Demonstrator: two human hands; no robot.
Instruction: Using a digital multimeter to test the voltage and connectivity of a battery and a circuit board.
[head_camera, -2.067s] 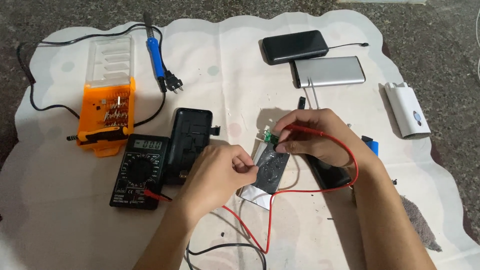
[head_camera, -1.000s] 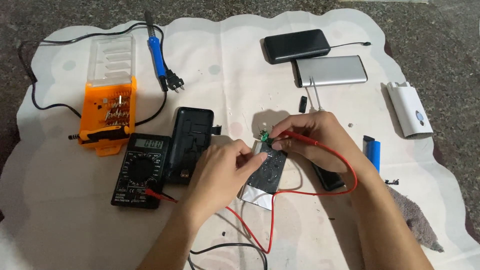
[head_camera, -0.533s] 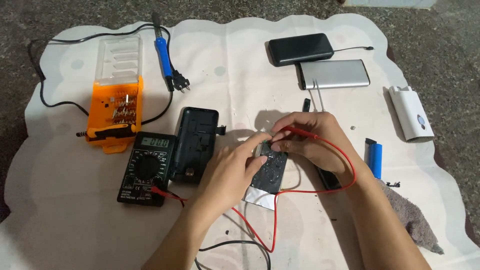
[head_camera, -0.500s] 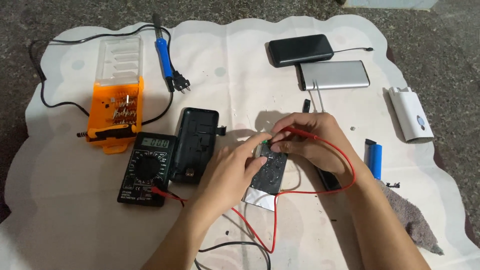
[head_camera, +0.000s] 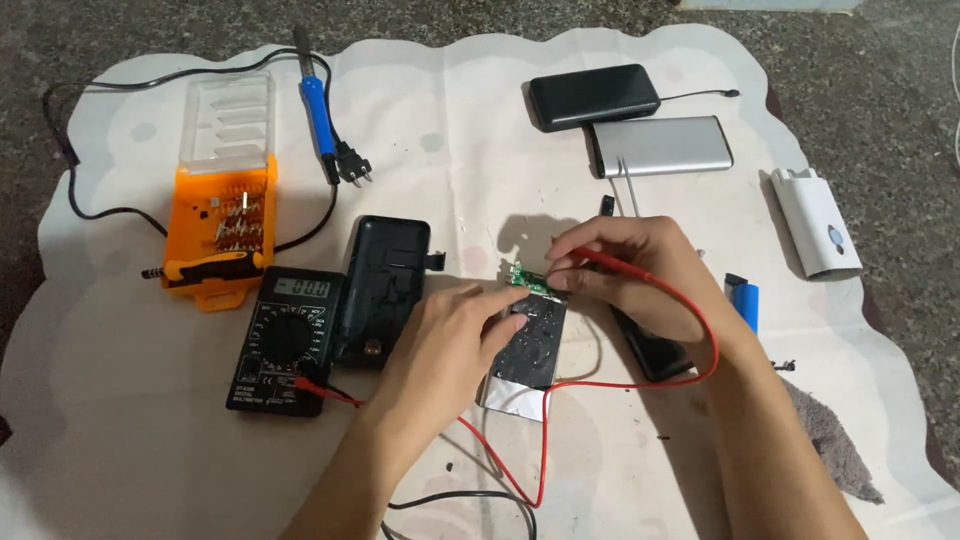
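A flat battery pack lies on the white cloth directly beneath both hands. Its top face is dark and scuffed, and a silvery foil edge shows at the end nearest the person. It lies slightly tilted, long side running away from the person. At its far end sits a small green circuit board, right under the fingertips of the right hand. That hand pinches a red probe, held nearly level, tip at the board. The probe's red lead loops round under the wrist. The left hand rests against the pack's left edge, fingers curled; whether it holds a second probe cannot be seen.
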